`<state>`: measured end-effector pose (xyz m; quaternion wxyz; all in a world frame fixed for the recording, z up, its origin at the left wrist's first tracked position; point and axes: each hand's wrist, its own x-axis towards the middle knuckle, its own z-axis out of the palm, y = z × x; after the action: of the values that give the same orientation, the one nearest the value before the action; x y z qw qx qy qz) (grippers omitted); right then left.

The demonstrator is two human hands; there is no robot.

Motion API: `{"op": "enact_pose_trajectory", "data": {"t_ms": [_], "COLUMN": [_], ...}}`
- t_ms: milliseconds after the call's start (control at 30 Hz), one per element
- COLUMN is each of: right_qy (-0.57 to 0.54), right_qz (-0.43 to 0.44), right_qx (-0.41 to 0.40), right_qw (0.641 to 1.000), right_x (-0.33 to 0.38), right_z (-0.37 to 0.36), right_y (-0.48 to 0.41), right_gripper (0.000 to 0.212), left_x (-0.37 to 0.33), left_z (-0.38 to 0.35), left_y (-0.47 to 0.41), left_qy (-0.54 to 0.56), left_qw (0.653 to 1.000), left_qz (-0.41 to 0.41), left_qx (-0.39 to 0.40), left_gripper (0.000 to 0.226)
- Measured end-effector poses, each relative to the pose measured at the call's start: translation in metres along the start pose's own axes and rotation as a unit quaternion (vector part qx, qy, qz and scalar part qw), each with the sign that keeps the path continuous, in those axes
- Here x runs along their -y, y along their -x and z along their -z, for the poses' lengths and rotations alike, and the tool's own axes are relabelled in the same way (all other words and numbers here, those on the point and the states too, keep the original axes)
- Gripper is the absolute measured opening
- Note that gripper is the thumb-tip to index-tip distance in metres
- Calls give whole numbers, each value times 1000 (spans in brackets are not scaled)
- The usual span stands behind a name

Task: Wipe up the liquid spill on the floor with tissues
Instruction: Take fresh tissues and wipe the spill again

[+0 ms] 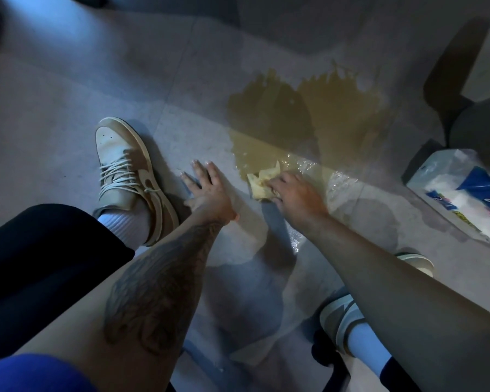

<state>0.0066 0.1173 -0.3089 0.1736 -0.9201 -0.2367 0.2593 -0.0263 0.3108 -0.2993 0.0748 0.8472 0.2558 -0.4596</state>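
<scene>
Two bare forearms reach down from the camera toward the grey tiled floor (68,89), the left one tattooed. At the near edge of the brownish-yellow spill (303,117), the right hand (296,195) closes its fingers on a crumpled, soaked yellow tissue (262,179), pressing it against the wet tile. A shiny wet film spreads just right of that hand. Just beside the tissue, on dry floor left of the puddle, the left hand (207,185) lies flat with fingers spread, holding nothing. Left of it stands a tan and cream sneaker (130,171) with a white sock. Well to the right, an opened tissue pack (461,193) in blue and white wrapping lies on the floor, apart from the puddle.
</scene>
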Motion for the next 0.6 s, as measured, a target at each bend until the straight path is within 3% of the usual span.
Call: {"op": "enact_pose_trajectory", "data": {"t_ms": [100,267,367,467,600], "right_qy": [-6,-50,-71,-66,-76], "right_qz": [-29,-168,-120,-65,-107], "right_qx": [-13,-62,-89,-41,-7], "right_qw": [999,983,986,995,991], "right_x": [-16,-36,-26,-18,-29], "right_z": [12,28,25,10,6], "right_y": [4,6,11,23,29], "right_gripper": [37,28,25,22,22], "left_x": [0,0,0,1,0], "left_z": [0,1,1,1,0], "left_y": [-1,0,0,-1,-2], "left_qy": [1,-4,-5,-6,-8], "left_qw": [1000,1000,1000,1000,1000], "left_qz": [-2,-2,-2,0,1], "left_qx": [5,5,2,4,2], "left_gripper": [148,147,148,149,150]}}
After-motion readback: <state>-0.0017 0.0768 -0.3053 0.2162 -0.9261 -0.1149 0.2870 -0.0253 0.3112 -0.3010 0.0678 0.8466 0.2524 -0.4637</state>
